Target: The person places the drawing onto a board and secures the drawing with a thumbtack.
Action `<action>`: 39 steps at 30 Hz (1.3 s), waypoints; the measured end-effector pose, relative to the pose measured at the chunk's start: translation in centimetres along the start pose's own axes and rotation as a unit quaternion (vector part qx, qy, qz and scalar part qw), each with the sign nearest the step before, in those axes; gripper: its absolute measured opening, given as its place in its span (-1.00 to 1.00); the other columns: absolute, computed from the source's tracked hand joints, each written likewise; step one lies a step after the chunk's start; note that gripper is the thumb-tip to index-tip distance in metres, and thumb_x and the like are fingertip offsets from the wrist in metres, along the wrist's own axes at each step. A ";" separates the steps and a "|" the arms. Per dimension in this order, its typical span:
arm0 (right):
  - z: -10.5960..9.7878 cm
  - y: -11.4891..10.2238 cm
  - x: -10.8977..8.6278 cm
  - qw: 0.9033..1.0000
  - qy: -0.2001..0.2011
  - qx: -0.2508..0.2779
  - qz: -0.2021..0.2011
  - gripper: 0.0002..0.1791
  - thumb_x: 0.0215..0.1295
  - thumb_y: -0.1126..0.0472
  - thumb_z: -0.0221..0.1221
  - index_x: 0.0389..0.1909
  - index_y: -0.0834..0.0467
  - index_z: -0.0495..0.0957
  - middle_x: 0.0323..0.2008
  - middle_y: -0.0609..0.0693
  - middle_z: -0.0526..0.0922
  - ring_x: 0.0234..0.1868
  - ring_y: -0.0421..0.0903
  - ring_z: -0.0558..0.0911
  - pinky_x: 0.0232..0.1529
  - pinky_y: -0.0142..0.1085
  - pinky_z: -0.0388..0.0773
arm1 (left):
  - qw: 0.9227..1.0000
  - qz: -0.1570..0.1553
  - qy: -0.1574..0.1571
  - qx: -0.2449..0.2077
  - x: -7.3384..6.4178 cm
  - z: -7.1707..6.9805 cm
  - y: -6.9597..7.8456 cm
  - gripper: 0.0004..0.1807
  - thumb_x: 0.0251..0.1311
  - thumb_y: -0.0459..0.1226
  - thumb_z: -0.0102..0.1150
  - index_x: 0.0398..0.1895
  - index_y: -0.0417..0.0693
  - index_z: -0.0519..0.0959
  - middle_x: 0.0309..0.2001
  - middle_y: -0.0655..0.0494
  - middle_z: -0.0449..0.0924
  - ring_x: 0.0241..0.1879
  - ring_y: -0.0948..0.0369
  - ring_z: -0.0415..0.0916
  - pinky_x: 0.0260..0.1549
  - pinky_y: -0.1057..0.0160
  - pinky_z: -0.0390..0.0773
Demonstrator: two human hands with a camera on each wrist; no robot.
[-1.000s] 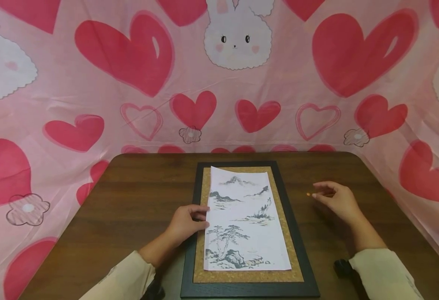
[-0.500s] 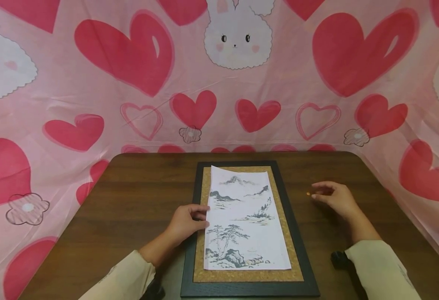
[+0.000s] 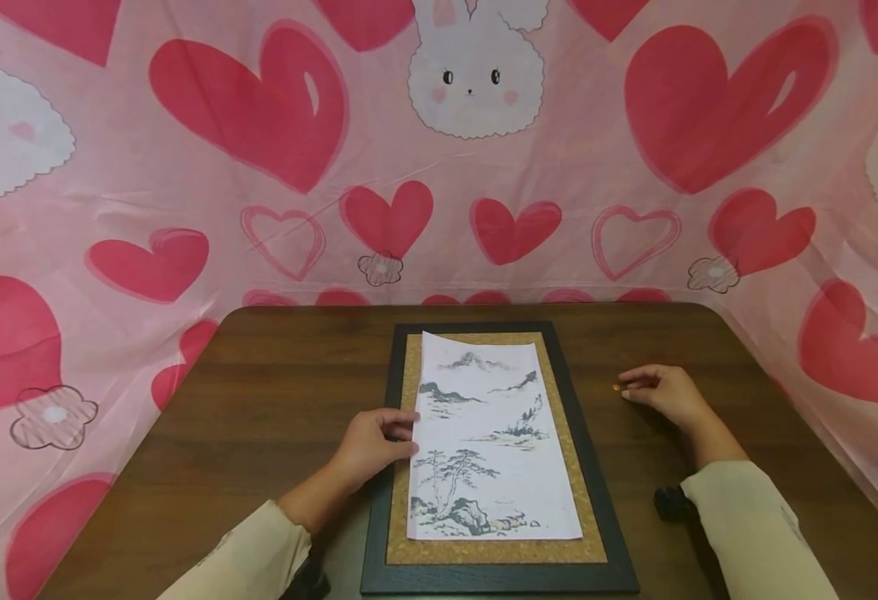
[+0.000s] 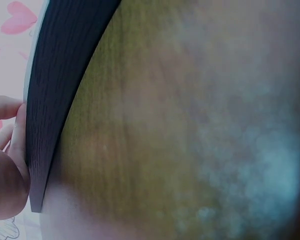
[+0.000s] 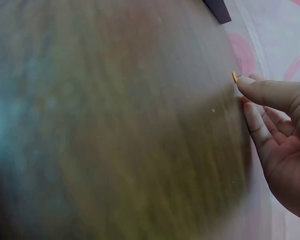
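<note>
1. A pink cloth backdrop (image 3: 581, 158), printed with red hearts and white rabbit faces, rises behind and along both sides of the table.
2. The dark wood-grain table (image 3: 274, 358) spans the foreground beneath a person's two hands.
3. A black frame (image 3: 499, 578) lies flat near the table's middle.
4. Inside it, a cork panel (image 3: 499, 552) shows around much of the paper's edge.
5. A white paper sheet (image 3: 491, 429) bearing a landscape of mountains, trees and rocks lies on the cork, its far left corner curling up.
6. The left hand (image 3: 379, 437) steadies the sheet by its left edge, thumb and fingertips set apart, pressing rather than clenched.
7. The right hand (image 3: 660, 396) reaches low over the table right of the frame, its fingers loosely bent, thumb and forefinger parted, grasping nothing.
8. A tiny orange pin (image 3: 616, 387) sits right at those fingertips; whether they touch it cannot be told.
</note>
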State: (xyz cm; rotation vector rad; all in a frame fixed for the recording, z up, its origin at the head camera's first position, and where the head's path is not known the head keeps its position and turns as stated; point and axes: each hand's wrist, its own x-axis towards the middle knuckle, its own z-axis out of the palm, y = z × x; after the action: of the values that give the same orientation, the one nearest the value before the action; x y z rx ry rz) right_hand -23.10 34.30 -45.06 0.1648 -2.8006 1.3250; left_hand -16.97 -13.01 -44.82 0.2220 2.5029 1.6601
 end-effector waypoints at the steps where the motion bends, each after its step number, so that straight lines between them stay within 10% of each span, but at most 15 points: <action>1: 0.0 0.0 0.1 1.000 0.001 -0.004 -0.002 -0.68 0.13 0.36 0.36 -0.11 0.44 0.63 -0.31 0.22 0.71 -0.38 -0.30 0.61 -0.37 -0.46 0.52 | 1.000 0.000 0.000 0.000 0.0 0.0 0.0 -0.59 -0.06 -0.47 0.45 -0.05 -0.22 0.68 -0.33 0.02 0.70 -0.28 0.17 0.62 -0.40 0.29 0.55; 17: 0.5 0.1 0.8 0.995 0.017 -0.090 -0.037 -0.85 0.13 0.26 0.40 -0.33 0.26 0.74 -0.26 0.19 0.68 -0.21 0.03 0.58 -0.24 -0.33 0.46 | 1.000 -0.008 0.007 0.012 0.2 0.2 -0.2 -0.61 -0.06 -0.48 0.44 -0.07 -0.21 0.69 -0.37 0.05 0.69 -0.31 0.19 0.60 -0.40 0.28 0.55; 28: 0.7 0.3 0.4 0.995 0.061 -0.042 -0.063 -0.85 0.13 0.29 0.39 -0.33 0.31 0.72 -0.32 0.19 0.71 -0.37 -0.40 0.53 -0.36 -0.51 0.46 | 1.000 -0.012 0.002 0.017 0.5 0.1 -0.4 -0.61 -0.04 -0.44 0.45 -0.05 -0.17 0.69 -0.37 0.09 0.69 -0.31 0.20 0.59 -0.37 0.27 0.56; 39: 1.4 -1.5 0.4 0.997 0.033 0.041 -0.056 -0.76 0.22 0.27 0.33 -0.20 0.39 0.67 -0.32 0.19 0.71 -0.40 -0.24 0.67 -0.37 -0.43 0.60 | 1.000 -0.002 0.003 0.017 0.3 0.1 -0.4 -0.61 -0.04 -0.45 0.44 -0.06 -0.19 0.69 -0.39 0.09 0.68 -0.33 0.20 0.58 -0.41 0.29 0.54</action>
State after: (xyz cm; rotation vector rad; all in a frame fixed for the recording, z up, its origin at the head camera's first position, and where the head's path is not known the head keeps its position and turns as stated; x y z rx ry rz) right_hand -23.34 32.22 -44.73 0.2712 -2.6426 1.3931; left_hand -17.27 -12.99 -45.26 0.2145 2.5358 1.6210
